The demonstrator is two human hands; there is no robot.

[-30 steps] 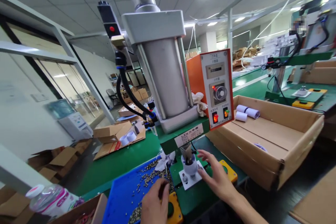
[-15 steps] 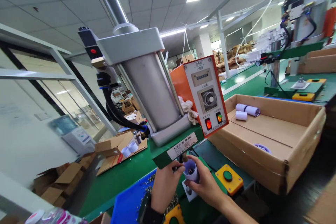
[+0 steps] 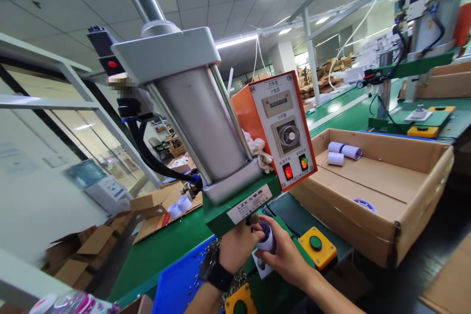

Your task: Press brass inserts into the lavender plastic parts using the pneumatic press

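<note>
Below the head of a press [image 3: 217, 132], my right hand [image 3: 285, 250] is wrapped around a short pale lilac plastic tube [image 3: 270, 243]. The tube's upper end faces me, over a white base plate [image 3: 262, 267]. My left hand [image 3: 239, 245], with a dark watch on its wrist, bends in from the left, its fingers pinched together at the tube's mouth. Whatever those fingertips hold is hidden. Just above sits the press's brass-coloured tip [image 3: 253, 219]. Small metal parts [image 3: 198, 267] lie scattered on a blue tray [image 3: 171, 277] beside my left wrist.
A yellow box with a green button [image 3: 317, 248] stands right of my hands, another [image 3: 241, 301] below them. The orange control box [image 3: 275, 130] is behind. A large cardboard box [image 3: 368, 230] at right holds a few lilac pieces. Cut cardboard [image 3: 154, 201] lies at left.
My left hand has reached further over the tube's mouth, its fingers now dipping towards the opening. My right hand keeps its hold on the tube. The view has shifted slightly.
</note>
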